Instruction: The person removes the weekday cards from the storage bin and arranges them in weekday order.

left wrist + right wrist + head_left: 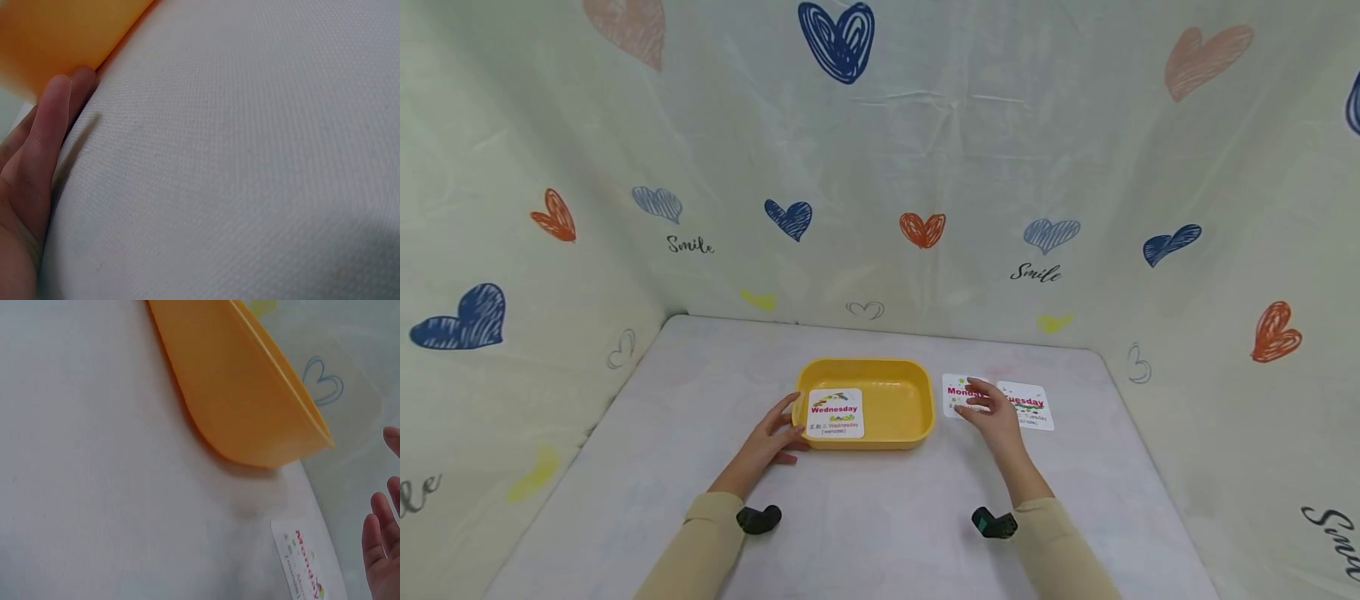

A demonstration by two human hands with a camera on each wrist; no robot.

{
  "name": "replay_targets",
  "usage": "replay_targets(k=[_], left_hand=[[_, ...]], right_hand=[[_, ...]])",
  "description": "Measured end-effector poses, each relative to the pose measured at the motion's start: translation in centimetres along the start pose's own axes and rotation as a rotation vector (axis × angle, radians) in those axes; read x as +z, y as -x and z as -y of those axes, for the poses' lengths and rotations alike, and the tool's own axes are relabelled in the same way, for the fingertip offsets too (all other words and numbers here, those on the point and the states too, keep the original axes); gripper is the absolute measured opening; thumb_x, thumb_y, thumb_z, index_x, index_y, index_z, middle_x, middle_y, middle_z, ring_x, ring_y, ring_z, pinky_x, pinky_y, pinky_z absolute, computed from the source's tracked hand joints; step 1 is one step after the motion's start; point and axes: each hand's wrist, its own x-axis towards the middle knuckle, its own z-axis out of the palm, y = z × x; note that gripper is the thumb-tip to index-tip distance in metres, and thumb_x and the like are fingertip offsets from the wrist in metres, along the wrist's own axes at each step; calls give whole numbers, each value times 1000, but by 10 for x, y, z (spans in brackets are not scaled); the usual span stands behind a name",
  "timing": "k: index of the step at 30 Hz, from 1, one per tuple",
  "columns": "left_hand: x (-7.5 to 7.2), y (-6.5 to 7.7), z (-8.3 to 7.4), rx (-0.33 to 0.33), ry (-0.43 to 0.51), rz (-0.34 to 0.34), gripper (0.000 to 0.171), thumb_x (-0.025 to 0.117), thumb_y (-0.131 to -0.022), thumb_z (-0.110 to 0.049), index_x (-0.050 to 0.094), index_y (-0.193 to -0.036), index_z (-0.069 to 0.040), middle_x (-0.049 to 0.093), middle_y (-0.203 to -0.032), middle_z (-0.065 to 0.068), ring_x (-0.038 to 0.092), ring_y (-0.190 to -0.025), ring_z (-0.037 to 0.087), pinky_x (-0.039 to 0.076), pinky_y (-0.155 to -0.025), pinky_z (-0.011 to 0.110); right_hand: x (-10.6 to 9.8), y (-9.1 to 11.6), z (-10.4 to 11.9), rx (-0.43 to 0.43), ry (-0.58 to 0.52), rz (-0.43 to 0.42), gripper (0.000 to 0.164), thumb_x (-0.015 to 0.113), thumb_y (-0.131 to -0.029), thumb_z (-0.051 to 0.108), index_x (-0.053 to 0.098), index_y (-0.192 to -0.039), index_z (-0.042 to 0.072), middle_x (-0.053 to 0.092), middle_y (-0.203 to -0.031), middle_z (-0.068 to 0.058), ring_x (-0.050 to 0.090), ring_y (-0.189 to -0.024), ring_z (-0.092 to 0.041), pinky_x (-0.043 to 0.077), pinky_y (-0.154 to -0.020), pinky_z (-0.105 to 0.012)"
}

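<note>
A yellow tray (pixel 898 405) sits on the table, and a white "Wednesday" card (pixel 836 414) lies inside its left part. My left hand (pixel 772 433) touches the tray's left end; the left wrist view shows fairly straight fingers (pixel 51 115) against its outer wall. My right hand (pixel 1000 421) is held over two cards right of the tray, its fingers spread and holding nothing. Beneath it lie the "Monday" card (pixel 953 393), partly hidden by the fingers, and the "Tuesday" card (pixel 1033 414), partly covered by the hand. The right wrist view shows a gap between hand and "Monday" card.
The pale table (pixel 865 521) is backed and flanked by a white curtain (pixel 880 150) printed with hearts and "Smile". Small dark devices stick out by the left cuff (pixel 759 520) and the right cuff (pixel 995 523).
</note>
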Motion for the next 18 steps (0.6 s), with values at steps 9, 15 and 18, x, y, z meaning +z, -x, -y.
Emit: replay_targets(k=[9, 15, 18], left_hand=[[0, -1, 0, -9, 13, -2, 67, 69, -91, -34, 34, -148, -44, 44, -143, 13, 68, -93, 24, 56, -73, 35], [0, -1, -1, -11, 12, -2, 68, 69, -91, -34, 33, -149, -42, 45, -142, 13, 68, -92, 25, 56, -72, 36], [0, -1, -1, -16, 10, -3, 68, 69, -91, -35, 33, -148, -43, 45, -142, 13, 68, -92, 25, 56, -72, 35]], right_hand=[[37, 9, 21, -57, -82, 76, 54, 76, -80, -4, 58, -131, 2, 60, -122, -17, 56, -104, -30, 49, -78, -18], [66, 19, 27, -59, -130, 126, 56, 77, -79, -5, 57, -130, -1, 60, -122, -18, 56, -105, -32, 48, -79, -19], [78, 23, 30, -54, -150, 165, 57, 76, -79, -6, 56, -132, -2, 59, -124, -19, 55, -108, -37, 48, -80, -19]])
